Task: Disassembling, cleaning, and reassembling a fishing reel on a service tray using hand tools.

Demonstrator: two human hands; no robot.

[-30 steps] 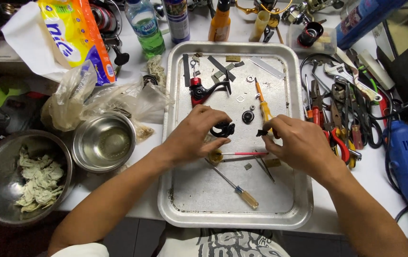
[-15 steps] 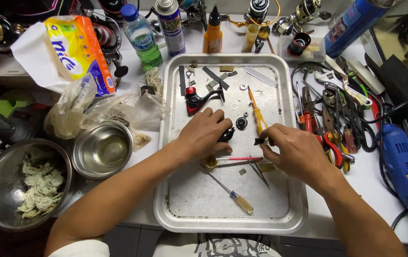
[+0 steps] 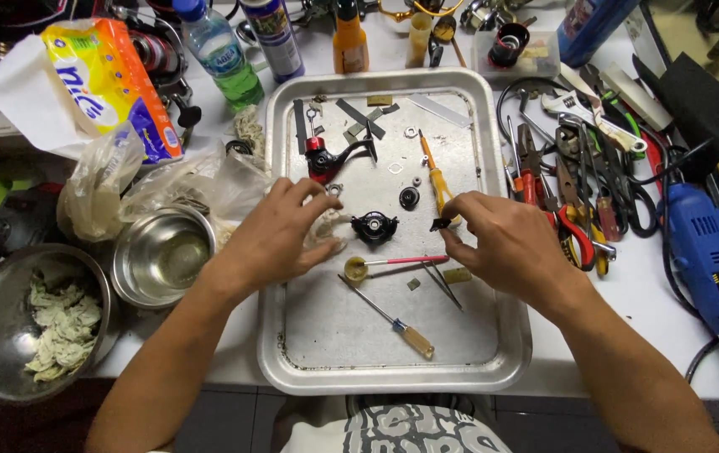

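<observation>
The work is looking mid-way: small mechanical parts are lying taken apart across the metal tray [image 3: 510, 335], none yet joined. The right hand [image 3: 506, 243] is pinching a small black part [image 3: 439, 224] between thumb and forefinger near the tray's right edge. The left hand [image 3: 280, 235] is hovering with fingers spread loosely, holding nothing I can make out, just left of the round black cap [image 3: 375, 226] at the tray's middle. A red-and-black handle piece [image 3: 330, 157] is lying toward the far-left corner, 1 wooden-handled screwdriver [image 3: 393, 319] toward the near edge.

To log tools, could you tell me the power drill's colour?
Blue power drill, seen in the head view.
</observation>
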